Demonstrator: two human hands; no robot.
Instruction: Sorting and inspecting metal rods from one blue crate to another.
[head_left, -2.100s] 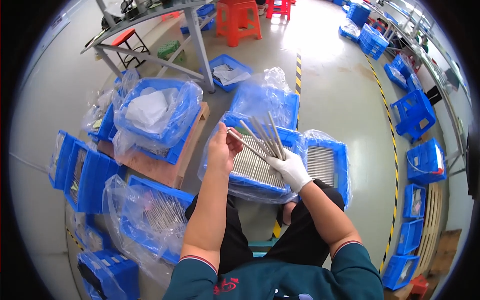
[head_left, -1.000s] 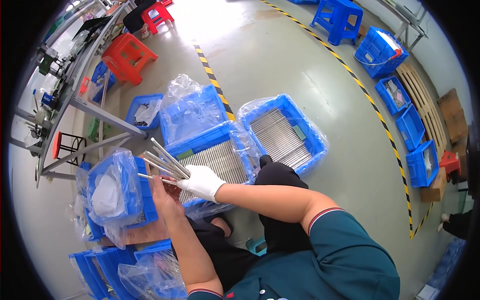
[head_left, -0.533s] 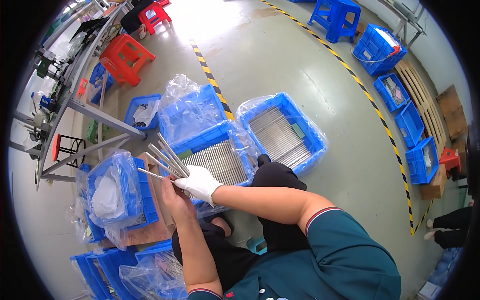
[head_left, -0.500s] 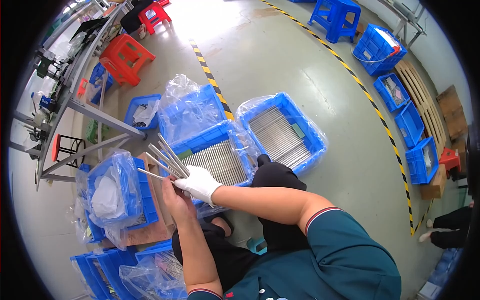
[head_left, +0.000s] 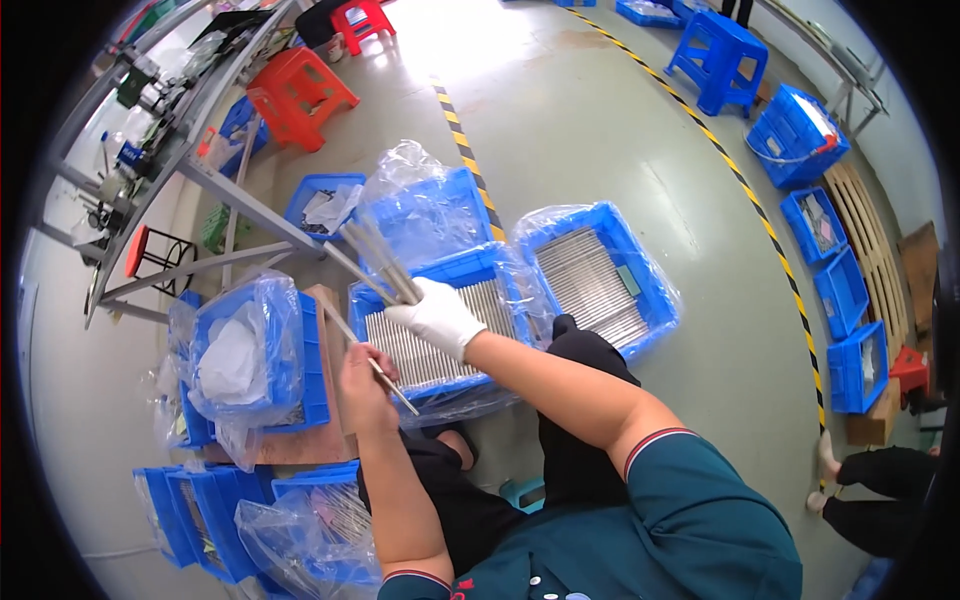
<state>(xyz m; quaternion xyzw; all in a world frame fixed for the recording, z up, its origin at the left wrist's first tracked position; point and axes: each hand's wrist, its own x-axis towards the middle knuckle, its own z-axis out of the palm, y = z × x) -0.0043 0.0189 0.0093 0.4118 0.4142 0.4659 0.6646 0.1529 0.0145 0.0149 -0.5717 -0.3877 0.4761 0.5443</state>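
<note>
My bare left hand (head_left: 367,392) grips one thin metal rod (head_left: 398,393), which slants down to the right through the fingers. A white glove covers my right hand (head_left: 437,318), closed around the lower ends of several metal rods (head_left: 385,262), whose upper ends fan out and look blurred. Beneath my hands stands a blue bin (head_left: 462,383) lined with clear plastic, where rows of similar rods lie side by side. To its right, a second lined blue bin (head_left: 648,292) holds more rods and a small green piece (head_left: 628,280).
Behind the near bin is another plastic-draped blue bin (head_left: 462,190). At left, a blue bin (head_left: 313,375) with plastic sits on a brown board, near a grey metal workbench (head_left: 235,200). Red stools (head_left: 300,95) stand beyond. A person's legs (head_left: 880,475) show at far right.
The single rod has come away from the bundle and now tilts downward in my left hand. My right hand has moved right and up with its rods. The whole view has shifted.
</note>
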